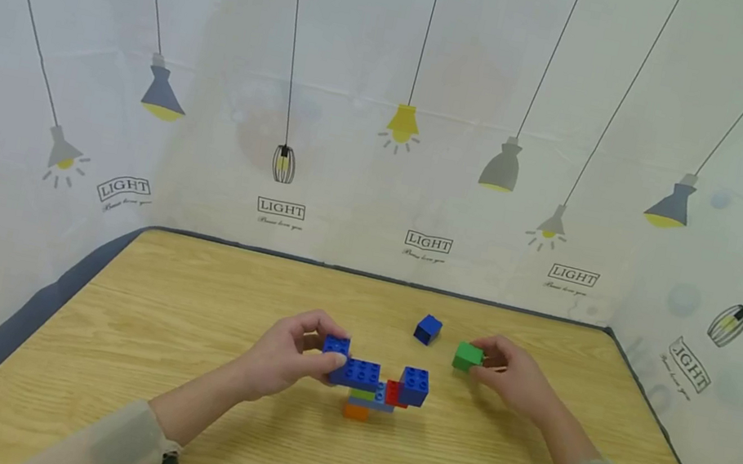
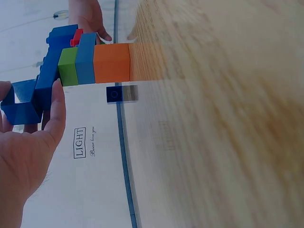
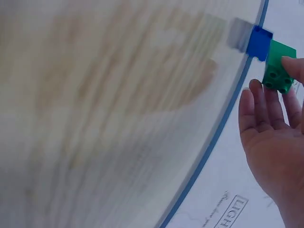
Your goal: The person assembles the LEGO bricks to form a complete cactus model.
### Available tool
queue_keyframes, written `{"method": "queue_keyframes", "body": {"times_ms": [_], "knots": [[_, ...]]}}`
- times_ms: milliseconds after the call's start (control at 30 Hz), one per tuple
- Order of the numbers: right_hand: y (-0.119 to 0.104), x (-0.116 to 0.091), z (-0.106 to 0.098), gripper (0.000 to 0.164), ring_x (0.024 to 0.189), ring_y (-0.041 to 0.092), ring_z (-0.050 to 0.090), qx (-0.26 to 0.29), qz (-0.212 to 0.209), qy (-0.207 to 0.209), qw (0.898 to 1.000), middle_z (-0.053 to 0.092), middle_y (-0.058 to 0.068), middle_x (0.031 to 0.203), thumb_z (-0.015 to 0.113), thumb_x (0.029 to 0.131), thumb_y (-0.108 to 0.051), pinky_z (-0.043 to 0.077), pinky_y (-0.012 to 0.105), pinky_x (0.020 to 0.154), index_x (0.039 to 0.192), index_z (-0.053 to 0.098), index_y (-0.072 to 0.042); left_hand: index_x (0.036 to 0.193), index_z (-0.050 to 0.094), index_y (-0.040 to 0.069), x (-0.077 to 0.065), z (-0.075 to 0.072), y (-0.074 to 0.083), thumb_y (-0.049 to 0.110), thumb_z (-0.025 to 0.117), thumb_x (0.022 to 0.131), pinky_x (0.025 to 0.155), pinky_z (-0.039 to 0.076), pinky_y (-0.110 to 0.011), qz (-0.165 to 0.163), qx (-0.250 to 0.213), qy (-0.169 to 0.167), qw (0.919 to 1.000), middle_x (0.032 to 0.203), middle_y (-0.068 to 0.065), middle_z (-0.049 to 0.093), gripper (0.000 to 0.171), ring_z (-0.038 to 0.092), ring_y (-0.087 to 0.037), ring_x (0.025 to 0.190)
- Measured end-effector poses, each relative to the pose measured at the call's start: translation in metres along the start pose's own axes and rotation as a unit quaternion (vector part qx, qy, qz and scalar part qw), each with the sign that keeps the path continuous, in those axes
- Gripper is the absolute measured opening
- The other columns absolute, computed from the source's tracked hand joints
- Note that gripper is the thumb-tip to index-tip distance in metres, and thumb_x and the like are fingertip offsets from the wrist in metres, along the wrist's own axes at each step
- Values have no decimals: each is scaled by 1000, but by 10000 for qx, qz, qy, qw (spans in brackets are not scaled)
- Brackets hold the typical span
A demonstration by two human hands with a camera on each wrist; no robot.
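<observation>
My left hand [image 1: 290, 352] grips a blue toy brick [image 1: 337, 344] at the upper left end of a built structure. Below it run a long blue brick [image 1: 358, 374], a lime green brick [image 2: 68, 66] and a light blue brick [image 2: 85, 58]. An orange brick [image 2: 111, 63] forms the foot and stands on the table. On the right side, a red brick [image 1: 393, 393] carries another blue brick [image 1: 415, 386]. Right of the structure, my right hand [image 1: 516, 376] pinches a green brick [image 1: 467, 357]; its studs point toward the palm in the right wrist view.
A loose blue brick [image 1: 428, 330] sits on the wooden table [image 1: 221, 280] behind the structure. A pale printed curtain [image 1: 351, 179] hangs along the back and sides, meeting the table at a dark edge.
</observation>
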State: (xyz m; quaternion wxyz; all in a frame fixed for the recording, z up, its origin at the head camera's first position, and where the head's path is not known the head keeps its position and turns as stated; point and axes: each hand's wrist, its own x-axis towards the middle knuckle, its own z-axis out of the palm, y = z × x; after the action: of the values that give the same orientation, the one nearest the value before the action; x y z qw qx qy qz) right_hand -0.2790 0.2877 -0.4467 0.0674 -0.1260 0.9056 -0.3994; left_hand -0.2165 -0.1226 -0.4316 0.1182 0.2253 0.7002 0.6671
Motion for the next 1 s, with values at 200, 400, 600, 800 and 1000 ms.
{"method": "queue_keyframes", "body": {"times_ms": [200,400,600,800,1000], "knots": [[-16,-11,4,51,123,31,70,350,-232,200,9989,69,17,139,74,107,-27,61,29,92,151,59,-7,130,64,-1,0,-1,-2,12,73,106,90,68,-56,-6,-55,-3,10000,126,-14,63,29,70,-28,109],[-37,-21,11,47,119,27,71,769,-596,513,9939,69,18,136,75,106,-19,61,23,91,150,62,-9,130,64,0,0,0,-2,13,73,106,89,69,-54,-10,-58,-12,10000,126,-15,63,29,70,-28,108],[-62,-27,20,44,112,21,71,959,-1231,524,9864,67,19,133,75,104,-12,62,22,92,147,66,-8,130,64,0,0,0,-1,13,74,106,86,70,-43,-6,-83,-8,10000,127,-15,63,29,70,-28,109],[-83,-30,28,46,112,18,72,1059,-1688,342,9793,68,16,132,76,103,-9,63,23,95,148,66,-11,130,64,0,0,0,-1,14,74,106,88,69,-51,9,-102,-30,9999,127,-15,63,29,70,-28,108],[-98,-30,35,48,113,11,71,1228,-1966,245,9725,71,17,134,78,100,-3,61,24,99,145,63,-6,130,65,1,-1,0,0,13,73,106,88,69,-52,20,-90,-16,10000,128,-15,62,28,70,-28,109]]}}
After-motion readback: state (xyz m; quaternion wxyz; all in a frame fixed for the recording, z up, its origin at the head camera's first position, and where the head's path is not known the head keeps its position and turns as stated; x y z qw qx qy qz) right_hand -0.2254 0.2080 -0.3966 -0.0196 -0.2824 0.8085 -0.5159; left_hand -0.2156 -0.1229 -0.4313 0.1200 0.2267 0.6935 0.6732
